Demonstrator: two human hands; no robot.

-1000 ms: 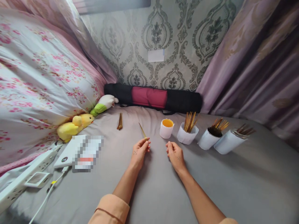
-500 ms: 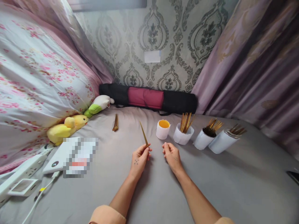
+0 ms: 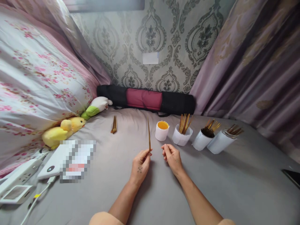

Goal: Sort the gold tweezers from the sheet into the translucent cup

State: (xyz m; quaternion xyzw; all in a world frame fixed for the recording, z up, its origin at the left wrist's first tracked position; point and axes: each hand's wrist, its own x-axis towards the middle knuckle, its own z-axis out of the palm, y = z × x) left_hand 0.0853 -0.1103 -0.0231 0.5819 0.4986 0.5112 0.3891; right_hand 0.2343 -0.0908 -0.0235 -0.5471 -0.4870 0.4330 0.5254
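My left hand (image 3: 141, 165) is closed on the lower end of a thin golden-brown stick (image 3: 149, 132). The stick tapers to a point and stands nearly upright above the fingers. Just to the right, my right hand (image 3: 172, 157) has its fingers curled in, and nothing shows between them. In front of that hand is a white-wrapped cup (image 3: 161, 133) with an orange-yellow inside. Beside it, another white cup (image 3: 182, 139) holds several thin light-brown sticks (image 3: 185, 123). A few golden-brown pieces (image 3: 114, 125) lie together on the sheet to the left.
Farther right, two white-wrapped containers (image 3: 201, 141) (image 3: 219, 144) lean with sticks in them. A black and maroon bag (image 3: 144, 98) lies along the wall. At left are plush toys (image 3: 56, 134), a white power bank (image 3: 52, 164), a power strip (image 3: 22, 172) and a cable. A dark device (image 3: 292, 178) is at far right.
My left hand has turned, so the stick has swung from leaning left to almost upright. My right hand has stayed nearly in place. The view has shifted slightly.
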